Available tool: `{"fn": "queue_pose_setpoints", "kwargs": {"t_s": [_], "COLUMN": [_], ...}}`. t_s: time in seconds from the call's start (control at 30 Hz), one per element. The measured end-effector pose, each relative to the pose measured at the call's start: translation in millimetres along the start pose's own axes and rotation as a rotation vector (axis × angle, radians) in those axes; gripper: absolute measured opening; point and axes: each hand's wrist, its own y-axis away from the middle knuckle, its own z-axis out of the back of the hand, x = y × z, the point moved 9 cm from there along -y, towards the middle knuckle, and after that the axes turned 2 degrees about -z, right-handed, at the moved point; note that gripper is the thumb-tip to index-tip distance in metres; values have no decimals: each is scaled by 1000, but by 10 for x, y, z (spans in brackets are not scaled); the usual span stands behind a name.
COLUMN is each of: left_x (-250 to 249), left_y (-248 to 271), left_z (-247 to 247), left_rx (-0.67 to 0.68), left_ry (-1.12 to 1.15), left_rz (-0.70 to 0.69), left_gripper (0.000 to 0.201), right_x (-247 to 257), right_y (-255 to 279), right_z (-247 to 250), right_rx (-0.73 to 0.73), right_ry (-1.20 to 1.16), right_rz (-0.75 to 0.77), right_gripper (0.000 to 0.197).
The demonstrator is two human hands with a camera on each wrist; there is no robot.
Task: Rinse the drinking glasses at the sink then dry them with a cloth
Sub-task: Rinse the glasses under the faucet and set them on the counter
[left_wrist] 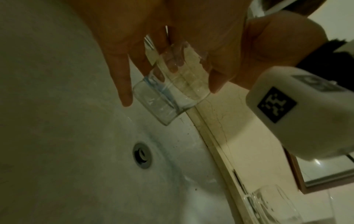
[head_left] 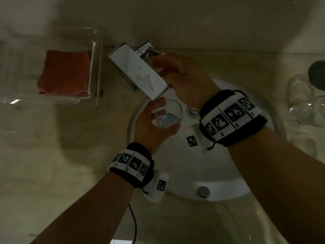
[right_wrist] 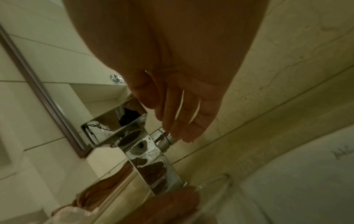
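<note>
A clear drinking glass is held by the left hand over the white sink, just below the tip of the chrome faucet. From the head view the glass mouth is seen facing up, with fingers and thumb curled round its wall. Only the left wrist view shows the thick glass base, tilted, with the fingertips extending past it and the drain below. Only the right wrist view shows contact at the faucet: the right hand is extended, fingers nearly straight and close together, tips touching the small chrome handle on the faucet's side. No firm grip on the handle can be confirmed. More glasses are noted on the counter to the right. An orange cloth lies folded in a clear tray to the left.
</note>
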Motion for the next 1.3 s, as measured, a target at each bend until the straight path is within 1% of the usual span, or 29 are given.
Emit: {"fn": "queue_pose_setpoints", "kwargs": {"t_s": [0.1,0.2,0.27,0.3,0.37,0.4,0.43,0.47,0.5,0.53,0.6,0.63,0.73,0.9,1.0,1.1,1.17,1.2,1.27,1.3], "left_x": [-18,-22,28,33,53,58,77,90,101,109,121,118,120,192,161,132,149,179,295,359], "left_y": [-27,-62,-92,-109,-134,-143,-154,-162,-166,-167,-185,-197,-232,-265,-263,-237,-229,-225,-174,-139], "left_z": [8,-24,-7,5,29,40,43,39,41,39,35,46,87,68,41,40,51,45,-11,-50], "left_rx": [-12,2,-10,-15,-36,-44,-54,-57,-60,-66,-71,-75,-84,-38,-16,-8,-15,-14,14,30], "left_ry": [45,67,73,37,-14,-2,33,76,109,118,122,113,59,30,-10,37,59,61,91,103], "left_rz": [3,-4,25,20,22,33,47,53,55,58,70,71,74,98,85,57,86,143,329,415], "left_gripper": [72,73,67,64,63,63,65,67,70,72,73,73,75,82,81,67,60,48,16,13], "right_x": [-76,-130,-207,-287,-492,-599,-674,-735,-788,-834,-910,-942,-960,-937,-972,-978,-1045,-1101,-1229,-1288], "right_y": [-74,-150,-163,-155,-89,-32,35,108,181,272,414,447,439,397,408,422,413,410,440,466], "right_z": [39,86,102,136,272,330,347,303,205,75,-156,-230,-316,-339,-313,-286,-316,-345,-430,-472], "right_rx": [-20,-41,-53,-80,-176,-209,-206,-160,-79,11,133,150,98,-9,-31,-45,-16,11,89,128], "right_ry": [-30,-79,-111,-135,-190,-195,-167,-112,-48,11,87,89,44,18,9,-6,3,10,33,41], "right_rz": [-24,-59,-87,-113,-199,-239,-267,-274,-264,-247,-207,-194,-162,-60,-62,-69,-152,-222,-364,-419], "right_gripper": [46,45,46,49,69,76,75,70,64,63,73,79,89,81,82,84,90,92,89,84]}}
